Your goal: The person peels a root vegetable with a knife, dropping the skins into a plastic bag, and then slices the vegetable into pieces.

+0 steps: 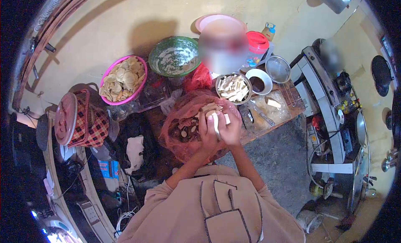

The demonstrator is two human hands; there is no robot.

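My left hand (pixel 205 130) and my right hand (pixel 232 129) are together over a red see-through plastic bag (pixel 171 136). Their fingers close around a pale, whitish piece of food (pixel 216 121) whose kind I cannot make out; part of it is hidden by the fingers. Brown and cream chunks (pixel 184 132) lie inside the bag, below and left of my hands. Just beyond them stands a metal bowl (pixel 249 96) of pale cut sticks (pixel 232 87). To the right, a knife (pixel 264 117) rests on a cutting board (pixel 283 113), near a pale block (pixel 273 102).
A pink basin (pixel 103 86) of round, thin slices and a green basin (pixel 174 55) stand at the back left. A white bowl (pixel 267 81) with dark contents, a strainer (pixel 277 69) and a red-lidded container (pixel 257 44) are at back right. A stove (pixel 321 88) stands farther right.
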